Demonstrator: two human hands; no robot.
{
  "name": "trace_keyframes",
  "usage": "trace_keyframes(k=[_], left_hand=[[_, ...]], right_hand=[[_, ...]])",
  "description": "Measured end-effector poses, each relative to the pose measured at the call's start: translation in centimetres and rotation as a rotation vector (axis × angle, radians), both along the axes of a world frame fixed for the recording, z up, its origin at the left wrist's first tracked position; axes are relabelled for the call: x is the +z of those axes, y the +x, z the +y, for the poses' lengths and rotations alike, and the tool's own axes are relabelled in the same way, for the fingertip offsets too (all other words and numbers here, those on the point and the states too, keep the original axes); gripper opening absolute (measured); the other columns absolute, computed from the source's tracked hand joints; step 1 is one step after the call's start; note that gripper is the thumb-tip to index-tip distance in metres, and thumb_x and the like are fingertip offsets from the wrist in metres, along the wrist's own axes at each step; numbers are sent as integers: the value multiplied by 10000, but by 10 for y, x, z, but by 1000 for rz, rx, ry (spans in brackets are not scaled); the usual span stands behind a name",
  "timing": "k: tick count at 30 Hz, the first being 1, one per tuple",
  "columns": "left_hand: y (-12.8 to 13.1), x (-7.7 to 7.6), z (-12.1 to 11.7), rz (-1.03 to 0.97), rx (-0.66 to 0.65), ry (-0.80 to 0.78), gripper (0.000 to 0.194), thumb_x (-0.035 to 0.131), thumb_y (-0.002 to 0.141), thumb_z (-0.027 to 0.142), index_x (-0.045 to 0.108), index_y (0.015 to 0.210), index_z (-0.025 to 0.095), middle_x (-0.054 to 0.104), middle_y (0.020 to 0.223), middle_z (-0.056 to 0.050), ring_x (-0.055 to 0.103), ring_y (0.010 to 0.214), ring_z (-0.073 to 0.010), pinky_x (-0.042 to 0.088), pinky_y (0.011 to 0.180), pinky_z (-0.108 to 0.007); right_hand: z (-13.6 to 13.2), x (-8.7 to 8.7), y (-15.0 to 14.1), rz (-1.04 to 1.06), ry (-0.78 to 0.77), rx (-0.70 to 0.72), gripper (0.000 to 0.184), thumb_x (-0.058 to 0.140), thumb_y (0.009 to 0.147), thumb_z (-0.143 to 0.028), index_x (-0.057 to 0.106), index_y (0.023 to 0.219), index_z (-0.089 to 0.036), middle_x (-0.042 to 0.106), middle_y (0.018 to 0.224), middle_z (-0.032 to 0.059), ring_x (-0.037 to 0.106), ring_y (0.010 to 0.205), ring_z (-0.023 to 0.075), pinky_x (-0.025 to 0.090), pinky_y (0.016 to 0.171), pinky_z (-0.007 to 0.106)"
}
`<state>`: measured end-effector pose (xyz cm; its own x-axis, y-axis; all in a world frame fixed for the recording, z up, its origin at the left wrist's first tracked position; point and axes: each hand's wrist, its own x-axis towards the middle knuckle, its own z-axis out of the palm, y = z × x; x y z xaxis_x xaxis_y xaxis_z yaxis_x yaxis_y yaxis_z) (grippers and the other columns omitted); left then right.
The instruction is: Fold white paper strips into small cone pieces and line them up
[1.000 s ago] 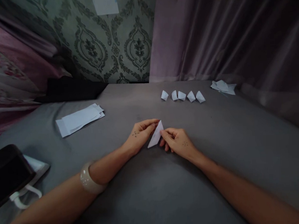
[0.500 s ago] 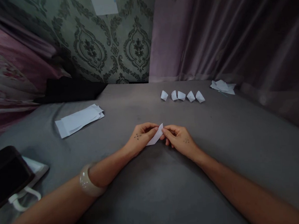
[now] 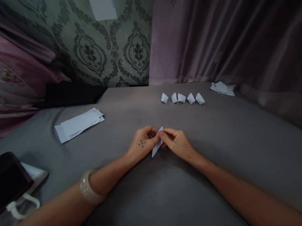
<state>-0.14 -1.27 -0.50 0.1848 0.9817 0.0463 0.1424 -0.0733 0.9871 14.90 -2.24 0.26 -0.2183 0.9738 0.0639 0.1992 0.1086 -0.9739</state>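
Near the middle of the grey cloth surface, my left hand (image 3: pixel 143 140) and my right hand (image 3: pixel 178 142) meet on a small folded strip of white paper (image 3: pixel 157 149). My left thumb and fingers pinch it from the left side. My right thumb presses on its upper part, beside the left thumb. The paper stands tilted, its narrow tip poking up between the hands and its lower end hanging free. Some fingers are hidden behind the paper and the hands. Beyond them, several folded white paper pieces (image 3: pixel 181 98) stand in a row.
A stack of white paper strips (image 3: pixel 79 123) lies at the left. Loose paper scraps (image 3: pixel 223 88) lie at the far right. A black phone-like device (image 3: pixel 10 182) on a white stand is at the lower left, with black cloth (image 3: pixel 71 93) behind. Curtains border the cloth-covered surface.
My hands have drawn closer together, the right thumb moving left onto the paper. The paper has turned more upright and shows a narrower face. The view has shifted slightly.
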Motion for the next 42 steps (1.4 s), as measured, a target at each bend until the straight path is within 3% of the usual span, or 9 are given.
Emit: trace_keyframes(k=[4,12,18,29,33,37,42], left_hand=[[-1,0,-1,60,28,47,193,670,730,315,587,730,140,596,635,-4,534,551,-101,411,499,-198],[0,4,0,-59,-8,-13,212,659,744,330,563,812,152,573,587,25,533,471,-89,424,424,-180],[1,10,-2,-35,-19,-84,209,635,753,309,582,840,127,557,554,30,493,386,-76,418,353,-183],[-1,6,-2,22,4,-83,265,690,728,377,602,776,132,581,564,14,501,408,-75,385,331,-159],[0,9,-1,-16,8,-137,251,677,734,366,593,767,132,557,529,27,466,372,-65,378,313,-163],[1,14,-1,-34,17,-169,204,661,732,316,594,762,126,531,491,38,453,360,-68,388,309,-171],[2,15,-3,-33,-8,-156,230,663,737,344,598,753,124,541,497,33,451,355,-63,371,317,-168]], right_hand=[[0,2,-1,-15,5,1,305,599,811,-405,701,960,-160,703,807,46,630,655,134,518,592,246],[3,4,3,20,-39,24,248,541,824,-321,717,912,-171,703,738,18,628,626,129,528,611,255],[5,-1,5,10,-79,-6,246,540,798,-265,719,939,-171,715,751,21,636,595,124,525,572,242],[4,0,4,-14,-81,-16,268,592,803,-391,721,864,-164,701,700,30,628,565,128,506,518,233],[5,0,4,-14,-65,2,236,540,813,-318,721,852,-172,697,688,14,615,563,115,498,528,223],[5,1,4,14,-80,12,201,557,738,-222,718,848,-172,702,676,1,613,560,107,494,533,213],[5,2,5,2,-87,-39,214,582,765,-321,721,791,-160,686,637,16,591,504,109,479,488,223]])
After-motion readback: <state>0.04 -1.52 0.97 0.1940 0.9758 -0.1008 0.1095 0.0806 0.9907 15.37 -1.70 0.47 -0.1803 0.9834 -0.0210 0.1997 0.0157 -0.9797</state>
